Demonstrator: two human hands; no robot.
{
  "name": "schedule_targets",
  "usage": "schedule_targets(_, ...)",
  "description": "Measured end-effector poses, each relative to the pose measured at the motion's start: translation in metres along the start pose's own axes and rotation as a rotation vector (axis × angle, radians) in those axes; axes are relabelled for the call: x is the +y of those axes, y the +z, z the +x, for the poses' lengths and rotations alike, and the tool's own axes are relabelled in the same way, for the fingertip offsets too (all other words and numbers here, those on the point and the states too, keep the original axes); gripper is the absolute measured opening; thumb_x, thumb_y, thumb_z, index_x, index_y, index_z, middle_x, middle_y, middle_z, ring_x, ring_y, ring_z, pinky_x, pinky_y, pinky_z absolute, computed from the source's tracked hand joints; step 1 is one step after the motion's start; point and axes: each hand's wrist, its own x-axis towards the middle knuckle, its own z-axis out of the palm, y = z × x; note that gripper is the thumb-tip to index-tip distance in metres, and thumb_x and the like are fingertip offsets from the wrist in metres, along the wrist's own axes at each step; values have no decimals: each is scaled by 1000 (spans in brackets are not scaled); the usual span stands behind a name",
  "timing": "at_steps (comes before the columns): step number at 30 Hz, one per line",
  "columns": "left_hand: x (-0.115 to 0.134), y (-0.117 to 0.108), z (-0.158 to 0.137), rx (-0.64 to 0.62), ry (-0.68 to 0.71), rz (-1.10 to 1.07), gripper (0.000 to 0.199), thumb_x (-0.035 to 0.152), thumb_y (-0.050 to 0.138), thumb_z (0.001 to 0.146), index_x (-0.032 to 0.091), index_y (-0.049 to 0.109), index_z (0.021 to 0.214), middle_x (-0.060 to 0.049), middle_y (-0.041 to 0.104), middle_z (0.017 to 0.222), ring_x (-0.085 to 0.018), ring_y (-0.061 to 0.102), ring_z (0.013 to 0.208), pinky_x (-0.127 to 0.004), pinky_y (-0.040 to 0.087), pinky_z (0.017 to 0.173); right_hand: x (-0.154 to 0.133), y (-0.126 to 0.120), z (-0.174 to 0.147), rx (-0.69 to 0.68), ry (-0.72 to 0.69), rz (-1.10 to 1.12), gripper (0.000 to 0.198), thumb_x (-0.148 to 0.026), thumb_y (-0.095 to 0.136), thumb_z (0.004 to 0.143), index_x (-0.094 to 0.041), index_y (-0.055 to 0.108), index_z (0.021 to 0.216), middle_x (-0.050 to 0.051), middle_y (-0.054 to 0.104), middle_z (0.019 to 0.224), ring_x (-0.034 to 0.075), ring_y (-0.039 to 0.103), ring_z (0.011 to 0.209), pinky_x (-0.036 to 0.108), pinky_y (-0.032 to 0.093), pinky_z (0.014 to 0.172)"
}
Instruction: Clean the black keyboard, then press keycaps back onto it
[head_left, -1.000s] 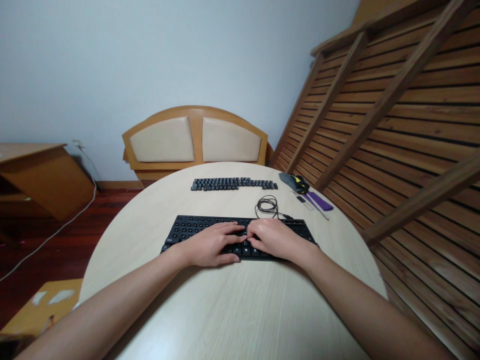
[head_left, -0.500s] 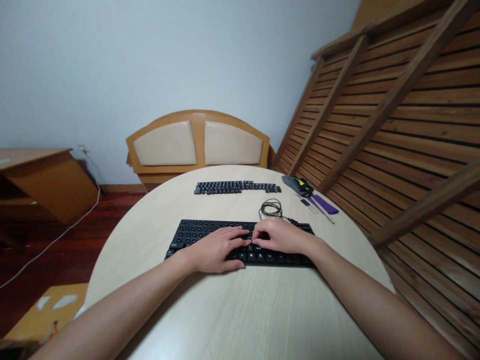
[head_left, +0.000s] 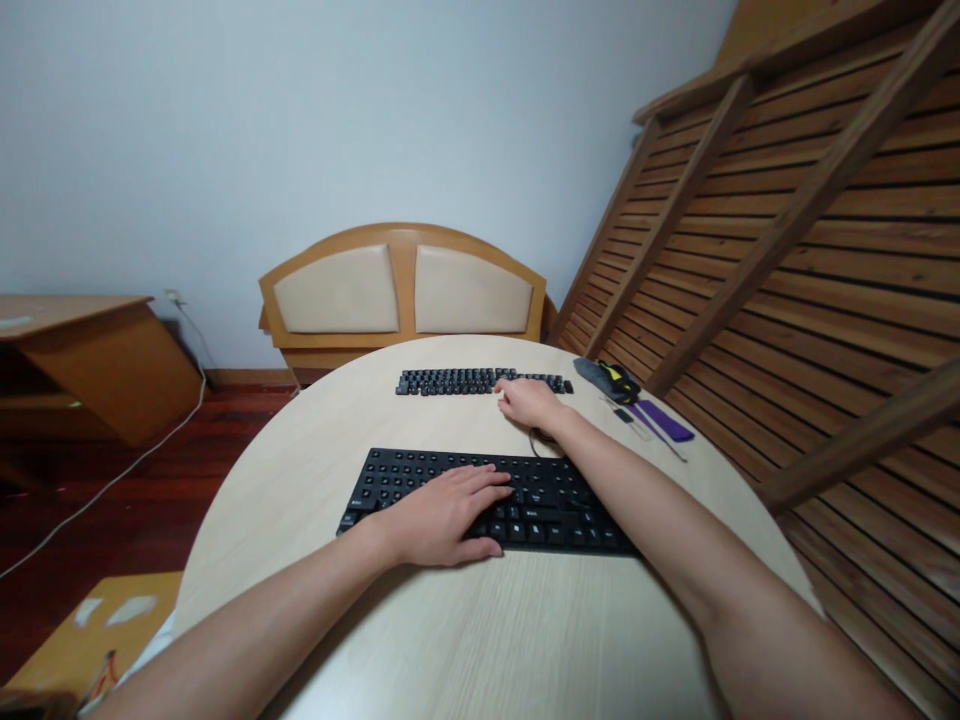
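- Head view: near keyboard [head_left: 544, 505] lies beneath the left hand [head_left: 450, 515], spread flat.
- Far keycaps [head_left: 450, 381] lie by the curled right hand [head_left: 529, 402]; whether it grips one, I cannot tell.

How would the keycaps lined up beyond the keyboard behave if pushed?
The keycaps are small separate pieces, so each is probably light. Lying low on the flat table, they would likely slide rather than roll. Set close together in rows, one pushed might nudge its neighbours.

We rest our left hand [head_left: 446, 515] on the keyboard [head_left: 555, 520] and hold our right hand [head_left: 529, 402] by the loose keys [head_left: 450, 381] beyond.
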Motion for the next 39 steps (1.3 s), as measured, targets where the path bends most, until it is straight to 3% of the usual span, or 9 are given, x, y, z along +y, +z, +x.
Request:
schedule_targets(3, 0, 0, 0, -10, -8, 8, 65, 50, 65, 90, 15, 48, 141, -18, 44, 152, -35, 40, 141, -53, 34, 116, -3, 7, 15, 6, 32, -30, 36, -28, 56, 97, -15, 58, 131, 16, 69, 118, 28, 65, 108, 40, 50, 92)
schedule_targets(8, 0, 1, -1, -12, -17, 12, 64, 49, 66, 89, 15, 51, 140, -17, 44, 152, -35, 41, 141, -52, 34, 116, -9, 15, 30, 7, 57, -56, 35, -36, 61, 96, -17, 59, 126, 10, 60, 127, 24, 63, 106, 45, 55, 88)
schedule_targets(14, -2, 2, -1, -9, -16, 7, 63, 50, 66, 89, 16, 51, 139, -17, 44, 153, -35, 41, 141, -52, 34, 116, -11, 15, 26, -5, 86, -40, 32, -34, 60, 97, -17, 61, 124, 12, 63, 125, 24, 63, 107, 44, 54, 91)
schedule_targets(18, -1, 2, 0, 1, -8, 2, 61, 49, 65, 89, 15, 52, 137, -18, 45, 152, -35, 41, 142, -53, 34, 117, -12, 6, 3, 2, 70, 20, 26, -29, 56, 96, -16, 71, 114, 16, 71, 118, 27, 65, 111, 36, 47, 95)
schedule_targets(25, -1, 1, -2, 5, -6, 4, 56, 52, 63, 90, 11, 54, 128, -22, 46, 150, -35, 44, 139, -52, 37, 116, -18, -18, -69, 65, -13, 208, 26, -34, 59, 92, -22, 72, 112, 4, 77, 106, 19, 70, 98, 27, 49, 82)
schedule_targets(31, -1, -3, -2, -17, -9, -35, 52, 43, 67, 87, 10, 53, 125, -23, 49, 146, -35, 46, 137, -50, 39, 115, -31, -15, -128, 58, -142, 691, 17, -29, 66, 86, -20, 75, 98, 3, 77, 91, 17, 71, 84, 27, 51, 78)
schedule_targets(39, -4, -10, -5, -35, -58, -93, 49, 38, 70, 83, 13, 53, 122, -21, 47, 148, -33, 53, 131, -47, 46, 108, -37, -7, -146, -12, -163, 780, 20, -32, 65, 88, -22, 76, 101, 3, 78, 100, 20, 71, 91, 31, 51, 84)
